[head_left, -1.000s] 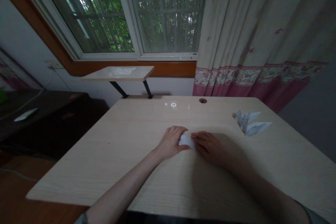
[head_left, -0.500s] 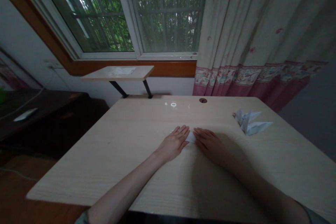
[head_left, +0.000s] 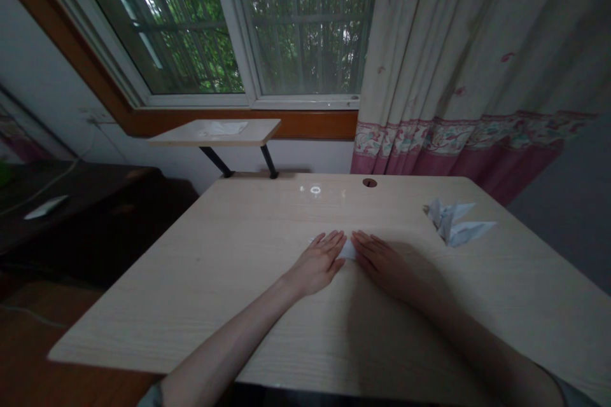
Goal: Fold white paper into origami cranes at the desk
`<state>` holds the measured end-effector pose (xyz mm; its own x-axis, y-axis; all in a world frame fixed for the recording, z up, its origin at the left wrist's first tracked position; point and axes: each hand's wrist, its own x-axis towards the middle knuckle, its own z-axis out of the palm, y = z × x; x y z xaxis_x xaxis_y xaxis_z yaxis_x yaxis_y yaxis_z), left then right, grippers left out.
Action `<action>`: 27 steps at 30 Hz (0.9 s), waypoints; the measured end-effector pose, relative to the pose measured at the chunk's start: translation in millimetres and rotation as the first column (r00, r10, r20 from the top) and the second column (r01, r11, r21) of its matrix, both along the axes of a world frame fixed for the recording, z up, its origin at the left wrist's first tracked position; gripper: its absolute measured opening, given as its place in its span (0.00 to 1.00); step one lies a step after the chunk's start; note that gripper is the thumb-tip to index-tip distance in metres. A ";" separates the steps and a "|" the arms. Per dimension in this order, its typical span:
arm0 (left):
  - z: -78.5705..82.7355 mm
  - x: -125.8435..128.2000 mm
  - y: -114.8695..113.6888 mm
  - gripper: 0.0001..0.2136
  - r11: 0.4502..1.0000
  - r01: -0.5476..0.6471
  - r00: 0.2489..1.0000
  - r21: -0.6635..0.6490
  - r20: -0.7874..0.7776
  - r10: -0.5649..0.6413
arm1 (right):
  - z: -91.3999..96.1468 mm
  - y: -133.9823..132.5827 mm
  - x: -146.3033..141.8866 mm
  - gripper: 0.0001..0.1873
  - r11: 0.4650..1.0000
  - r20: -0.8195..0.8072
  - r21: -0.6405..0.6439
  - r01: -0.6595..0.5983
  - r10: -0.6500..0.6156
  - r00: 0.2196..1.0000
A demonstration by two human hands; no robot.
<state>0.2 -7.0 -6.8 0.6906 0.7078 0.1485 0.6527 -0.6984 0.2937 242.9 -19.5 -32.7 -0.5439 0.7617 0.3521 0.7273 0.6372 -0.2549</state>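
Observation:
A small piece of white paper (head_left: 348,250) lies flat on the pale wooden desk (head_left: 229,267), partly covered by both hands. My left hand (head_left: 321,262) presses down on its left side, palm down with the fingers stretched out. From the other side my right hand (head_left: 380,261) rests on the paper's right part, fingers extended and flat. Only a narrow strip of the paper shows between the two hands; how it is folded under them is hidden.
White folded-paper figures (head_left: 456,222), like cranes, stand at the desk's right. At the back left, a raised shelf (head_left: 191,133) on black legs carries white paper (head_left: 231,128). A cable hole (head_left: 369,183) sits near the back edge, before the curtain (head_left: 429,76).
The right fingertips have shifted very slightly up and left. My left hand stays almost in place, and the paper remains under both hands.

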 end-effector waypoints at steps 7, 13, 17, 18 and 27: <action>3.8 -0.1 -0.4 0.20 0.997 -0.034 0.999 0.067 0.002 0.034 | 11.6 -4.4 -1.1 0.23 0.999 -0.017 -0.044 0.000 0.000 1.000; 9.6 -2.9 0.6 0.19 0.990 -0.084 0.996 0.111 0.008 0.084 | 15.0 -6.1 0.7 0.21 0.998 -0.030 -0.059 -0.031 0.030 0.999; 15.7 -2.1 0.9 0.17 0.986 -0.109 0.994 0.128 0.022 0.107 | 15.2 -4.9 1.5 0.20 0.997 -0.029 -0.049 -0.052 0.051 0.998; 16.8 -2.0 1.0 0.16 0.983 -0.124 0.992 0.135 0.032 0.121 | 15.6 -4.8 1.6 0.20 0.997 -0.029 -0.047 -0.059 0.058 0.998; 18.0 -3.1 2.5 0.06 0.972 -0.211 0.964 0.101 0.184 0.190 | 30.2 -10.7 1.6 0.17 0.991 -0.039 -0.073 -0.116 0.114 0.993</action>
<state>-2.8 -4.4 11.1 0.4932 0.7992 0.3436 0.7296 -0.5951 0.3370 244.4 -30.2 -2.5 -0.6178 0.7197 0.3169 0.6400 0.6943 -0.3292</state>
